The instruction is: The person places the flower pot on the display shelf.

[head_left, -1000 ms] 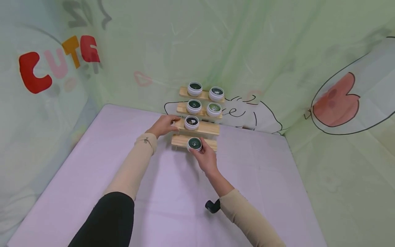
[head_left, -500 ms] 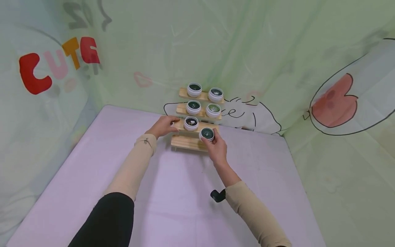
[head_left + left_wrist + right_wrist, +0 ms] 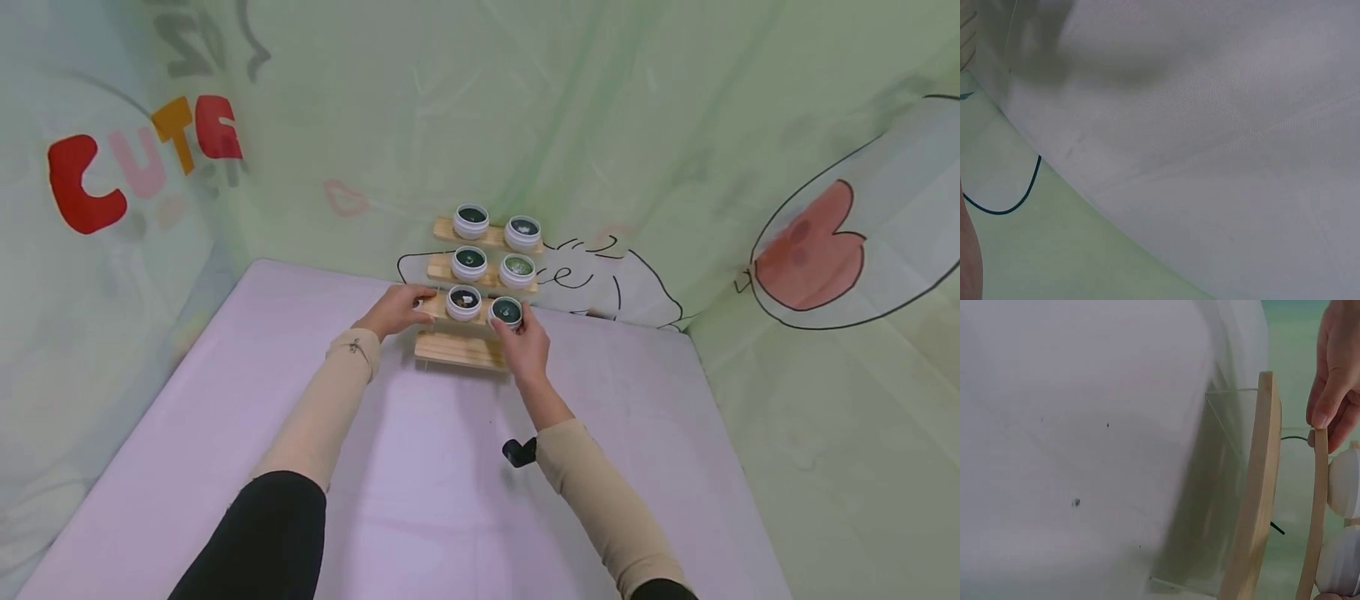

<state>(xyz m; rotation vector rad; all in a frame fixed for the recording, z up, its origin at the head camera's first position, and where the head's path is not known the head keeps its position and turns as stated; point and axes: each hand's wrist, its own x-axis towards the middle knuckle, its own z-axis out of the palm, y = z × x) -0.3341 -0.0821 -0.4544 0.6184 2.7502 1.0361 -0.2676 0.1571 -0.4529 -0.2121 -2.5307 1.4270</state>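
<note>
A tiered wooden display stand (image 3: 459, 349) stands against the back wall in the head view, its steps carrying small white round jars with dark or green tops. My left hand (image 3: 395, 309) grips the left end of the second step from the front; the right wrist view shows the thumb of this left hand (image 3: 1341, 369) on the step's edge. With thumb and fingers, my right hand (image 3: 527, 346) pinches a white jar (image 3: 506, 312) with a dark green top, at the right part of that same step. Beside it sits another white jar (image 3: 463, 302) with a dark top.
Two jars occupy each of the upper steps, among them a light green one (image 3: 517, 270). A pale lilac cloth (image 3: 420, 492) covers the table. Behind the stand hangs a printed green curtain (image 3: 637, 150). A black fitting (image 3: 519, 452) sticks out from the right wrist.
My right hand has lifted the dark green jar off the front step and carried it up and right to the second step. My left hand keeps its place on the stand.
</note>
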